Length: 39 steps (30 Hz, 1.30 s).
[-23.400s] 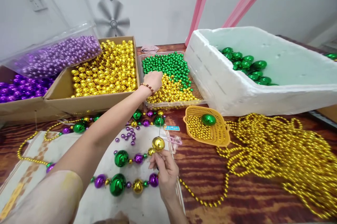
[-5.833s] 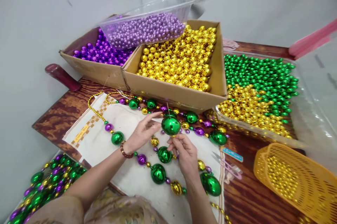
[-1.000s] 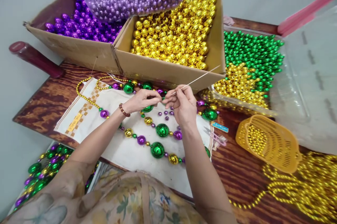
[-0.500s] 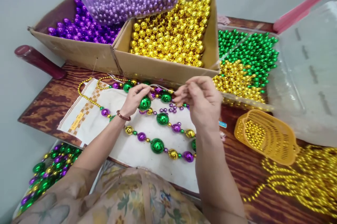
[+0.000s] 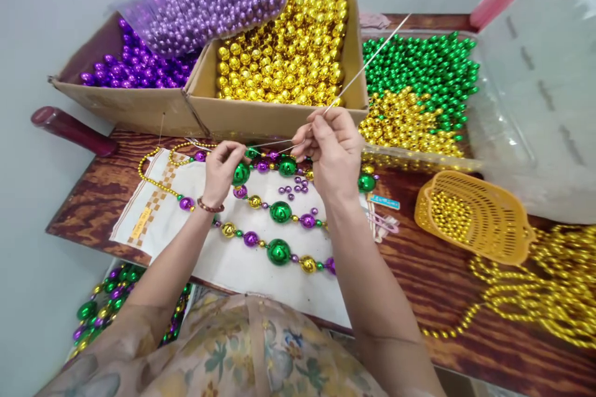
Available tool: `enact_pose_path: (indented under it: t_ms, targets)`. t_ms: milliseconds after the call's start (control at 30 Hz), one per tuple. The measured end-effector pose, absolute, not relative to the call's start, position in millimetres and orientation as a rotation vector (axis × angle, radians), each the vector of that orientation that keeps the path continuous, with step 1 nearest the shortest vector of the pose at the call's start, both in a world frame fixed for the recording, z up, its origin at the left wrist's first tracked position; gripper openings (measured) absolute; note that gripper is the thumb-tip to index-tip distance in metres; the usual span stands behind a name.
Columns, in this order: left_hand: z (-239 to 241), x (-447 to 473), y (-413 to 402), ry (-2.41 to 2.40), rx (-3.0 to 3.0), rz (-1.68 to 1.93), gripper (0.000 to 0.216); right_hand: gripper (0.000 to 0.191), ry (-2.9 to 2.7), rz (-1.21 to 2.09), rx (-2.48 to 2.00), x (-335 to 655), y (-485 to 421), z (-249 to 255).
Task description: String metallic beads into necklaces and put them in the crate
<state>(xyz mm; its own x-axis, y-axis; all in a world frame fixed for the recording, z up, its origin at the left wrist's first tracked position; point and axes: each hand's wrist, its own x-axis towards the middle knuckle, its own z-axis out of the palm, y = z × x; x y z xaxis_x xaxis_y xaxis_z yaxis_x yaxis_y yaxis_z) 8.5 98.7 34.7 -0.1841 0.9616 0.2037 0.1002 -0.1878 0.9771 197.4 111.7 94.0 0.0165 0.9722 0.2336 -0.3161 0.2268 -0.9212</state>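
Note:
My right hand [image 5: 333,151] pinches a long thin needle [image 5: 367,64] that slants up to the right over the bead boxes. A fine thread runs from it to my left hand [image 5: 222,167], whose fingers are closed round the thread beside a large green ball [image 5: 241,174]. Below both hands a bead strand [image 5: 279,252] of green, purple and gold balls lies in loops on a white cloth [image 5: 223,263]. Several small loose purple beads [image 5: 295,186] sit on the cloth between the strand's rows.
Behind the cloth stand a cardboard box of gold balls [image 5: 284,55], a box of purple balls [image 5: 125,71] with a clear tub of lilac beads [image 5: 209,2] on it, and a clear tray of green and gold beads [image 5: 419,92]. A yellow basket [image 5: 475,217], pink scissors [image 5: 384,223] and gold bead chains [image 5: 540,297] lie right.
My right hand has drawn the needle up and to the right, pulling thread through. My left hand has shifted slightly left along the strand by the green ball.

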Motion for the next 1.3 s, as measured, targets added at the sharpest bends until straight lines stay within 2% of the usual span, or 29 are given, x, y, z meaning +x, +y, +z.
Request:
enact_pose_path:
  t_ms: [167,533,867,1033,1133,1300]
  targets:
    - [-6.6,13.2,65.0,1.481,1.589,1.299,0.019,0.025,-1.062,1.224,-0.749,211.3,112.5,90.8]
    - [-44.5,-1.9,80.4,1.618,0.684,1.793,0.026,0.018,-1.074,1.517,-0.824,180.1,83.1,34.9]
    - [-55.6,-43.5,92.9,1.744,0.548,1.721,0.02,0.024,-1.051,1.545,-0.916,164.7,82.7,0.2]
    - [-49.6,-48.2,93.2,1.746,0.586,1.701,0.019,0.028,-1.093,1.527,-0.986,169.7,77.6,-8.5]
    - [-30.2,-48.6,86.6,1.778,0.677,1.778,0.023,0.026,-1.134,1.535,-1.007,173.6,75.4,-12.2]
    - [42.8,-35.8,115.6,1.851,1.661,1.762,0.02,0.024,-1.178,1.574,-0.991,173.8,69.9,-20.9]
